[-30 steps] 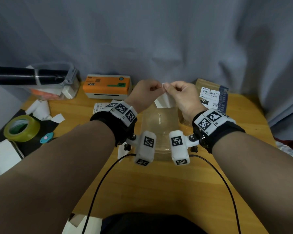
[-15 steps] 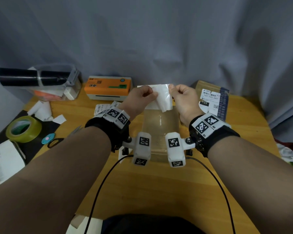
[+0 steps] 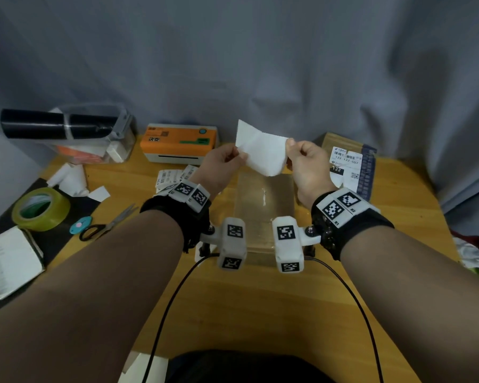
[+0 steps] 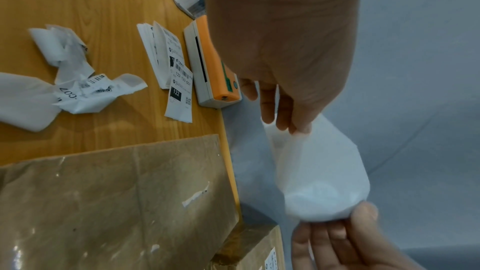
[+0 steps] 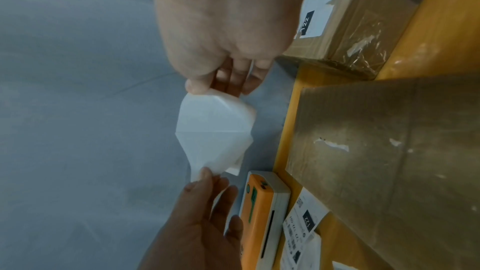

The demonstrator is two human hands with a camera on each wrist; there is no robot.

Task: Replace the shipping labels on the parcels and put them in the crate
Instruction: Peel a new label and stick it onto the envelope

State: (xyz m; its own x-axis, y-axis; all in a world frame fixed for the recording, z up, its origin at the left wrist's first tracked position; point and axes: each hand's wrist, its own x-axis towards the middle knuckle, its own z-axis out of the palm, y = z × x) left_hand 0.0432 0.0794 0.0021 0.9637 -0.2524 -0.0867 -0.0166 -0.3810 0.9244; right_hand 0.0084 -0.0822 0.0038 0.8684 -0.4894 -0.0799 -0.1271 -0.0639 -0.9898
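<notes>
Both hands hold a white label sheet (image 3: 262, 153) in the air above a taped brown parcel (image 3: 264, 208) lying on the wooden table (image 3: 249, 299). My left hand (image 3: 223, 164) pinches the sheet's left corner; my right hand (image 3: 306, 161) pinches its right edge. The sheet (image 4: 322, 174) is curled and half peeled into two layers (image 5: 213, 130). The parcel's top (image 4: 109, 196) carries only small white scraps of an old label. A second brown parcel (image 3: 349, 161) with a printed label marked 122 stands at the back right. No crate is in view.
An orange label printer (image 3: 179, 143) sits at the back, with printed labels (image 3: 172, 175) in front of it. Crumpled old labels (image 4: 78, 81) lie on the table. Left side: green tape roll (image 3: 40, 210), scissors (image 3: 108, 223), a clear box (image 3: 94, 139), a notebook (image 3: 10, 261).
The hands moved apart and the sheet spread wider between them, rising a little; its two layers have come further apart.
</notes>
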